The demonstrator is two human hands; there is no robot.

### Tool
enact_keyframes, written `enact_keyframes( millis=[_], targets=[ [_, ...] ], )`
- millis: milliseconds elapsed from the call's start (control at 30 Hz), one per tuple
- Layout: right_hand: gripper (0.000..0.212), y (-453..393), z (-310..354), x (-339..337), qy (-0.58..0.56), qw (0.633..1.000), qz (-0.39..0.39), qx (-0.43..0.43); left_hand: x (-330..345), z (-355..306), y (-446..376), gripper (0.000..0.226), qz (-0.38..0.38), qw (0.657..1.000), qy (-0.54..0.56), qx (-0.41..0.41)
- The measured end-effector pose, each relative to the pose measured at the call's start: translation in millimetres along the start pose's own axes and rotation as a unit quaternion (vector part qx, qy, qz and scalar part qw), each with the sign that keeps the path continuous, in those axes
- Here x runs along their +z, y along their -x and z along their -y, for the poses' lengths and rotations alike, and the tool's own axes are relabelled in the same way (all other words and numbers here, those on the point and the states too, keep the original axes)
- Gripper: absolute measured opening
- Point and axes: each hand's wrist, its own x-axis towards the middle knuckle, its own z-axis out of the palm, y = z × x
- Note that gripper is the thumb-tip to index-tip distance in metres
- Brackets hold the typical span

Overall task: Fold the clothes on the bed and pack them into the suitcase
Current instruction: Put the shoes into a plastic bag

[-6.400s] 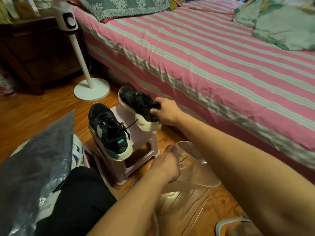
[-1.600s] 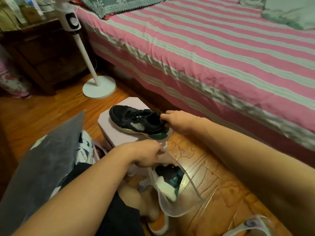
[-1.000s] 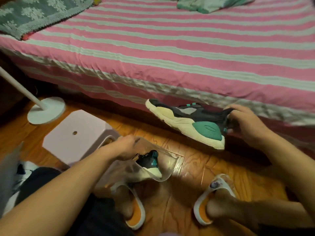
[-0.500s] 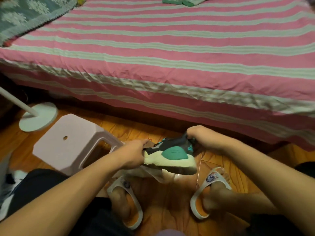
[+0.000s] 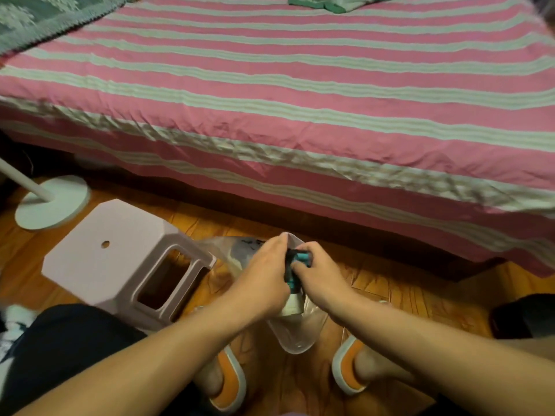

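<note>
Clear bag (image 5: 292,334) holds sneaker (image 5: 295,267).

A glossy wooden floor (image 5: 390,283), a smooth matt plastic stool (image 5: 114,253), a clear glossy plastic bag (image 5: 295,334) and a wrinkled striped cloth bedsheet (image 5: 300,100).

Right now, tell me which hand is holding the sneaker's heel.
The right hand: its fingers pinch the sneaker at its black-and-teal heel, while the left hand grips the clear plastic bag.

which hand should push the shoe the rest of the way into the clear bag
Probably the right hand: it grips the shoe at its exposed end, while the left hand is busy holding the clear bag open.
</note>
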Motion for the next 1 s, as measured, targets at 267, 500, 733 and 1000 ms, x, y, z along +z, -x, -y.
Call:
enact_keyframes(
  millis=[267, 500, 733, 1000],
  targets=[
    [0.033, -4.5, -4.6, 18.5, 0.215, 0.974, -0.019, -0.063, -11.5, 4.4, -5.9, 0.070, -0.043, 0.997, 0.050, -0.044],
    [0.027, 1.3, -9.1, 35.1, 0.005, 0.990, 0.054, 0.131, -3.2, 4.4, 1.1, 0.068, -0.054, 0.995, 0.067, -0.059],
    [0.023, 4.2, 3.0, -3.0, 0.434, 0.865, 0.229, -0.109, -16.4, 26.0, 2.7, 0.075, -0.024, 0.992, 0.095, -0.073],
    [0.043, -3.5, -29.4, -60.3, 0.338, 0.926, 0.111, 0.130, -25.2, 46.9, 8.8, 0.086, 0.013, 0.989, 0.142, -0.046]
  ],
)
